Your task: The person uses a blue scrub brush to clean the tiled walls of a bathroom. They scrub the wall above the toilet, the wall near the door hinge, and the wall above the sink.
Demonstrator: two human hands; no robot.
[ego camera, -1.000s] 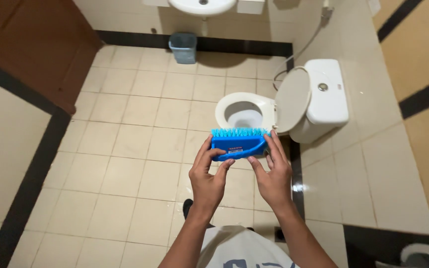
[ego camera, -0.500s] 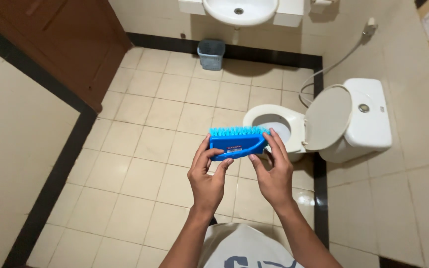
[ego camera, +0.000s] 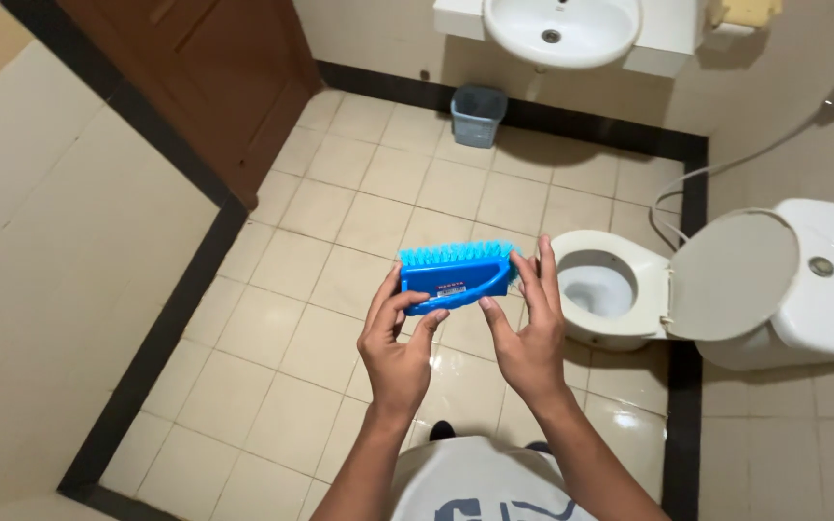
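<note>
A tiled floor is spreading below, with a brown door standing at the upper left. A toilet is sitting at the right, lid raised, and a sink is hanging at the top over a small bin. The left hand and right hand are both grasping a blue brush between their fingertips, holding it mid-air, bristles pointing away, just left of the toilet bowl.

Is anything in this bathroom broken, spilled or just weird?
Nothing stands out. Both hands, left and right, hold a blue scrub brush with bristles up. The toilet has its lid raised, the small bin stands upright, and no spill shows on the floor tiles.
</note>
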